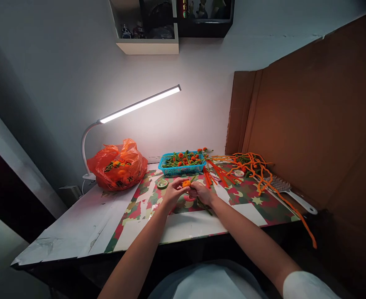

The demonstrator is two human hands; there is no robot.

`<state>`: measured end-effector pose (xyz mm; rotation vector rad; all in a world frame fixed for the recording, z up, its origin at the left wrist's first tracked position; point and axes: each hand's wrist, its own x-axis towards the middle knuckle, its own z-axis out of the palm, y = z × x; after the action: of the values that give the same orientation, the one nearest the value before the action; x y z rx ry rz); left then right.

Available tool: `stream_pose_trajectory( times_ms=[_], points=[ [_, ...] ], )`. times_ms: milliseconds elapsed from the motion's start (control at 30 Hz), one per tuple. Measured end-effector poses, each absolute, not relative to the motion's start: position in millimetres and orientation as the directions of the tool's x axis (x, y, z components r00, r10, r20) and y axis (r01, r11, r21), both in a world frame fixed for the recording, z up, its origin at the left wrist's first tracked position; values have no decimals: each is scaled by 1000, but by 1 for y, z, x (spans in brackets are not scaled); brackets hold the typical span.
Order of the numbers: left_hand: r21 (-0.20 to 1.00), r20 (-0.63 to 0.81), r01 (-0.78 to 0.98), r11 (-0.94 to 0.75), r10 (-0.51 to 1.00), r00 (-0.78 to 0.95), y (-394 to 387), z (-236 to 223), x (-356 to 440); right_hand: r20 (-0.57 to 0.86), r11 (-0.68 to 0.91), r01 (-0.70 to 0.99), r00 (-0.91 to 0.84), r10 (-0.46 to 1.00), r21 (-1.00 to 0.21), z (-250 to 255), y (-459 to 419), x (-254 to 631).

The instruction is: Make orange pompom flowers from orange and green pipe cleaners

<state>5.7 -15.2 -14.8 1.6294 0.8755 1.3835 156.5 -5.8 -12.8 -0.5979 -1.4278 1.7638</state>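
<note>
Above the front part of the table, both hands meet around a small orange flower (186, 183) on a green stem. My left hand (174, 192) closes its fingertips on the flower head from the left. On the other side, my right hand (201, 192) is closed around the green stem just beside the head; the lower stem (205, 206) sticks out below the palm. The exact finger contact is small and partly hidden. A roll of green tape (162, 184) lies left of my left hand. Behind the hands stands a blue basket (183, 170) filled with similar orange flowers on green stems.
An orange plastic bag (133, 166) with orange flowers inside stands at the left under a lit lamp (141, 104). Orange fuzzy strips (223, 172), a white roll (239, 173) and a brush (299, 201) lie at the right. A cardboard panel (301, 116) walls the right side.
</note>
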Motion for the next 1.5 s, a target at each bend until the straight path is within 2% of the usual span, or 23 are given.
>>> stream_pose_trajectory(
  times_ms=[167, 367, 467, 567, 900, 1100, 1200, 1333, 1433, 1500],
  points=[
    [833, 524, 118, -540, 839, 146, -15, -16, 3, 110, -118, -320, -612, 783, -940, -16, -4, 156],
    [613, 714, 341, -713, 684, 148, -19, -17, 8, 131, -170, -402, -620, 773, -900, -19, -6, 156],
    [538, 753, 416, -733, 640, 155, -22, -14, 12, 135, -204, -437, -628, 766, -876, -21, -5, 156],
    [519, 753, 452, -726, 638, 160, -24, -13, 16, 110, -241, -447, -627, 771, -862, -23, -3, 155],
    [597, 700, 436, -673, 703, 128, -22, -17, 18, 32, -241, -396, -571, 820, -886, -20, -6, 152],
    [663, 667, 367, -652, 738, 107, -19, -17, 17, 70, -188, -400, -550, 832, -897, -20, -2, 152],
    [731, 636, 292, -616, 771, 35, -14, -16, 11, 101, -128, -401, -502, 859, -907, -20, 1, 150],
    [820, 570, 174, -545, 803, -175, -8, -15, 0, 104, -123, -412, -488, 867, -903, -20, 3, 152],
    [851, 522, 120, -511, 801, -294, -7, -14, -4, 90, -207, -432, -573, 815, -878, -18, 5, 159],
    [847, 528, 121, -518, 794, -302, -9, -14, -4, 84, -295, -422, -680, 729, -857, -18, 5, 166]
  ],
)
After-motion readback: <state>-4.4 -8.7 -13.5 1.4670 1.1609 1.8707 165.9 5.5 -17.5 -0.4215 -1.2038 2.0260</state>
